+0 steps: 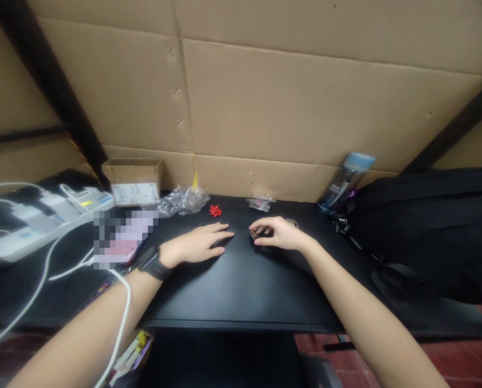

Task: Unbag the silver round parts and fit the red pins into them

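Observation:
My left hand [198, 243] lies flat over the black tabletop [241, 285], fingers spread, with a dark watch at the wrist and nothing held. To its right, the fingers of my right hand [280, 233] curl around a small, shiny round thing [254, 234], mostly covered by the fingers; its kind does not show. Just behind the right hand, part of another round, ring-like thing [292, 222] peeks out. Several small red pieces [215, 210] sit in a pile beyond my left hand. A small clear plastic packet [260, 202] rests beyond my right hand.
Crumpled clear plastic [184, 200] and a cardboard box [133, 180] stand back left. A power strip [42, 229] with white cables and a blurred-out phone-like item [127, 237] occupy the left. On the right are a water bottle [343, 183] and a black bag [430, 231].

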Demonstrator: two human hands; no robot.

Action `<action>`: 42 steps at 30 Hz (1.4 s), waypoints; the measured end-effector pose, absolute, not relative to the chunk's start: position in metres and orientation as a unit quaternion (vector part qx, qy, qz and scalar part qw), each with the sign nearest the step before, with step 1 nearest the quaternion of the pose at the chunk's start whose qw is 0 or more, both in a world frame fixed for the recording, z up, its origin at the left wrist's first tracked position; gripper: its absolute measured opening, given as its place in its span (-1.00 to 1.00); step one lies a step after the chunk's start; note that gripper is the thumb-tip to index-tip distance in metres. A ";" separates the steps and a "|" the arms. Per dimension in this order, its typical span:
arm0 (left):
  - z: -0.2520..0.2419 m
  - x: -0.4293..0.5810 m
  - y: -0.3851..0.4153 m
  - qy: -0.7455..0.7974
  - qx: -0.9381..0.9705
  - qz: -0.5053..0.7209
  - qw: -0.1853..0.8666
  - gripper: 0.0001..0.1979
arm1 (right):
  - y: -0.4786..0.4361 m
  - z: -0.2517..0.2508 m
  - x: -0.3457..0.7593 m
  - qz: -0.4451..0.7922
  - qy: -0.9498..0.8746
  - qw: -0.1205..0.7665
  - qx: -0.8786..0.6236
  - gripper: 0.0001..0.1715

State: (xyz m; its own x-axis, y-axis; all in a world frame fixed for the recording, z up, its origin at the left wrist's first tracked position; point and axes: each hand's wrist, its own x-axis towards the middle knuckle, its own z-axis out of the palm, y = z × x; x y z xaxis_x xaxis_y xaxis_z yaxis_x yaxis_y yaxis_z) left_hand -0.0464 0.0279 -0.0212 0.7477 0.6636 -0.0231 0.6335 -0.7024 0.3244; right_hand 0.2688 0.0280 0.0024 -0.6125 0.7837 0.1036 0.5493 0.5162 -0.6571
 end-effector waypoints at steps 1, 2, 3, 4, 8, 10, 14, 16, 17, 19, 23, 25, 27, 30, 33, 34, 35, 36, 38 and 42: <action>-0.022 -0.047 0.028 0.352 0.922 0.047 0.156 -0.43 | 0.027 0.002 0.268 0.290 -0.852 0.200 -0.387 -0.51; -0.022 -0.047 0.028 0.352 0.922 0.044 0.154 -0.43 | 0.027 0.002 0.267 0.283 -0.857 0.202 -0.379 -0.53; -0.022 -0.047 0.029 0.352 0.923 0.041 0.153 -0.43 | 0.026 0.002 0.265 0.276 -0.863 0.204 -0.371 -0.54; -0.023 -0.047 0.029 0.351 0.923 0.041 0.151 -0.42 | 0.025 0.002 0.264 0.268 -0.868 0.205 -0.365 -0.55; -0.025 -0.047 0.030 0.346 0.924 0.054 0.153 -0.42 | 0.023 -0.003 0.255 0.224 -0.880 0.218 -0.358 -0.53; -0.026 -0.048 0.031 0.344 0.925 0.058 0.153 -0.42 | 0.022 -0.006 0.249 0.200 -0.885 0.224 -0.356 -0.55; -0.027 -0.049 0.031 0.340 0.926 0.064 0.151 -0.42 | 0.022 -0.013 0.242 0.175 -0.890 0.230 -0.352 -0.58; -0.027 -0.049 0.031 0.340 0.926 0.065 0.152 -0.42 | 0.022 -0.015 0.240 0.176 -0.887 0.241 -0.352 -0.53; -0.027 -0.049 0.031 0.341 0.926 0.063 0.152 -0.42 | 0.022 -0.016 0.239 0.178 -0.886 0.246 -0.351 -0.49; -0.026 -0.049 0.030 0.344 0.925 0.059 0.153 -0.43 | 0.021 -0.016 0.238 0.180 -0.885 0.248 -0.350 -0.42; -0.026 -0.049 0.030 0.340 0.925 0.067 0.157 -0.43 | 0.022 -0.011 0.241 0.135 -0.879 0.232 -0.393 -0.42; -0.027 -0.049 0.030 0.339 0.925 0.072 0.157 -0.44 | 0.025 -0.005 0.251 0.093 -0.869 0.224 -0.432 -0.47; -0.028 -0.050 0.031 0.340 0.925 0.073 0.156 -0.45 | 0.030 0.002 0.269 0.058 -0.858 0.198 -0.470 -0.54; -0.028 -0.050 0.031 0.342 0.924 0.070 0.156 -0.45 | 0.039 0.013 0.309 0.052 -0.832 0.145 -0.534 -0.56; -0.028 -0.050 0.031 0.342 0.924 0.067 0.159 -0.44 | 0.047 0.018 0.348 0.088 -0.800 0.111 -0.582 -0.43; -0.028 -0.050 0.031 0.342 0.924 0.067 0.160 -0.44 | 0.049 0.018 0.358 0.105 -0.789 0.111 -0.595 -0.40; -0.027 -0.050 0.031 0.342 0.924 0.066 0.160 -0.44 | 0.051 0.017 0.365 0.122 -0.782 0.114 -0.600 -0.39; -0.027 -0.050 0.031 0.343 0.924 0.063 0.159 -0.44 | 0.052 0.015 0.370 0.138 -0.780 0.118 -0.599 -0.40; -0.026 -0.049 0.030 0.346 0.923 0.057 0.158 -0.44 | 0.055 0.013 0.374 0.160 -0.781 0.124 -0.591 -0.44; -0.025 -0.049 0.030 0.344 0.924 0.059 0.157 -0.44 | 0.057 0.011 0.373 0.172 -0.782 0.127 -0.585 -0.48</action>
State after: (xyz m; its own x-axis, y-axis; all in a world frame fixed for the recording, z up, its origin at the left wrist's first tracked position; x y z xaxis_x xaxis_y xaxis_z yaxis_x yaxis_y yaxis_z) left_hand -0.0489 0.0298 -0.0251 0.7563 0.6543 0.0010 0.6172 -0.7139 0.3309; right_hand 0.3727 0.0567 0.0106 -0.2838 0.9589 -0.0019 0.8712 0.2570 -0.4182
